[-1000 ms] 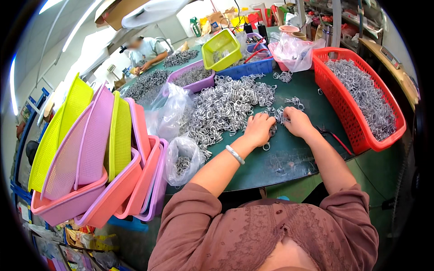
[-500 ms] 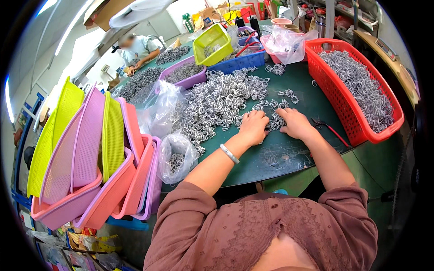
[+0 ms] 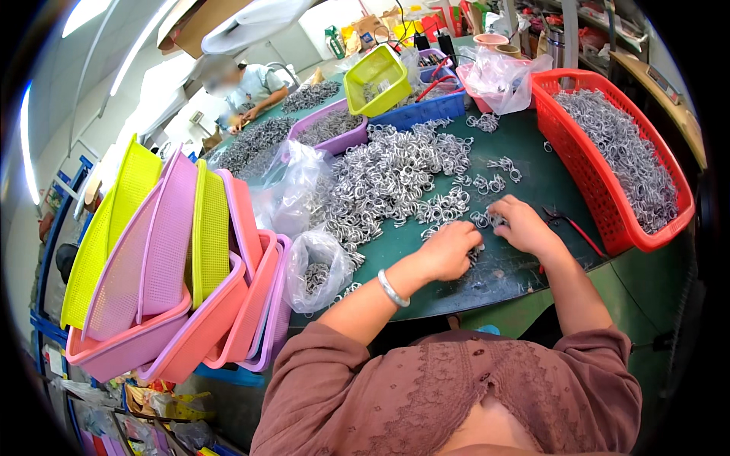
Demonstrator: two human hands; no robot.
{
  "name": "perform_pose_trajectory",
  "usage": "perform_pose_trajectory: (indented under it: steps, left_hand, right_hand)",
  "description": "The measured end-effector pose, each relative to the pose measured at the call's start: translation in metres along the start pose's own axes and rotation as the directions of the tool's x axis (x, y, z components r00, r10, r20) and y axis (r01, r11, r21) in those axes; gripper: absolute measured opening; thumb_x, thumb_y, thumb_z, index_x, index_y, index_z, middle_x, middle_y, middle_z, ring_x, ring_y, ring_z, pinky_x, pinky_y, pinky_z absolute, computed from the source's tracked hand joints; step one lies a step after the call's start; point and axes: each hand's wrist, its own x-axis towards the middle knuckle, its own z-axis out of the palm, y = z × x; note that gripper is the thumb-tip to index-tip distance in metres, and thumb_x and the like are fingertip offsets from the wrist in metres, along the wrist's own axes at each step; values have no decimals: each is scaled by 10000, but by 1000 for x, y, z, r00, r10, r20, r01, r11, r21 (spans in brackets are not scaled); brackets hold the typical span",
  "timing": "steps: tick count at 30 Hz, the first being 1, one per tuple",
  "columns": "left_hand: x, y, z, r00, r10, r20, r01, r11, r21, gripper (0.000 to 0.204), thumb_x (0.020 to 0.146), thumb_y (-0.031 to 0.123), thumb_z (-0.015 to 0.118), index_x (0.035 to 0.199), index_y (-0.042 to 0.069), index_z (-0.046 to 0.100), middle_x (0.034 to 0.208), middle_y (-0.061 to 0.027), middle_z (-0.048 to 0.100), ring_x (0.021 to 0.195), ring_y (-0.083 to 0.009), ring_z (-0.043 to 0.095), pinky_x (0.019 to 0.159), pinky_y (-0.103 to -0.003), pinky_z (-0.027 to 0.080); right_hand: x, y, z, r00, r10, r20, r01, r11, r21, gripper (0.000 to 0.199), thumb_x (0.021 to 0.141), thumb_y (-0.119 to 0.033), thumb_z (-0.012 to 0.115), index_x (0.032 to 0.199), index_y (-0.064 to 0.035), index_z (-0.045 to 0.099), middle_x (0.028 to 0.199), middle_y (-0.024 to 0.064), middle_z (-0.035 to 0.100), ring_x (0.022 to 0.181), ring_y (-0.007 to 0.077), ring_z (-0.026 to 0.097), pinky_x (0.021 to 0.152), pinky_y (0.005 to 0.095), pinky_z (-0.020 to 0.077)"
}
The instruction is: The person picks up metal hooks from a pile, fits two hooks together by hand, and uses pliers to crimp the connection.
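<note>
Grey metal rings (image 3: 403, 171) lie heaped mid-table ahead of me, with a thin spill trailing toward the near edge, where both hands work low. From my remote seat I see the left hand (image 3: 449, 252) palm down, fingers curled over a few rings at its fingertips; whether that grip is pinching any, I cannot tell. My view has the right hand (image 3: 526, 226) just beside it, fingers bent to some rings, its grip likewise too hidden to call closed or loose. Keeping the heap within reach of both hands probably spares stretching. Red-handled pliers (image 3: 583, 235) rest by the right forearm, perhaps for easy pickup, and the red basket (image 3: 582, 190) full of rings leans close on that side. To the left, a clear bag (image 3: 302, 262) holds more, near stacked baskets (image 3: 209, 243) that seem nested to save room. The dark green table (image 3: 430, 292) is scuffed near its front edge; farther along it stand a purple tray (image 3: 338, 144) and a blue bin (image 3: 426, 115). Beyond, a co-worker (image 3: 262, 85) sits by other piles, under strip lights, above a green floor (image 3: 502, 308).
</note>
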Motion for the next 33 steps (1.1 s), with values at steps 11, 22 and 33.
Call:
perform_pose_trajectory:
  steps: [11, 22, 33]
  left_hand:
    - [16, 9, 0, 941, -157, -299, 97, 973, -208, 621, 702, 175, 677, 1220, -4, 386, 1202, -213, 430, 1105, -336, 437, 903, -387, 368]
    - [20, -11, 9, 867, -321, -382, 176, 912, -370, 214, 727, 86, 641, 916, 28, 560, 718, -50, 523, 585, -114, 489, 547, -252, 420]
    - [13, 10, -1, 837, -536, 115, 213, 124, -969, 208, 842, 242, 583, 893, 50, 518, 714, -14, 550, 523, -86, 502, 488, -204, 427]
  right_hand:
    - [-3, -26, -4, 960, -15, -279, 89, 964, 252, 422, 699, 111, 499, 1104, -8, 495, 941, 167, 559, 863, 299, 572, 749, 329, 449]
    - [-6, -22, -14, 986, 162, -37, -147, 954, 261, 375, 708, 85, 507, 1072, -2, 502, 936, 177, 583, 890, 311, 578, 767, 322, 452]
    - [-16, -15, -5, 979, 138, -153, -46, 870, 490, 438, 691, 109, 502, 1111, -16, 501, 1070, 150, 531, 943, 271, 548, 761, 319, 438]
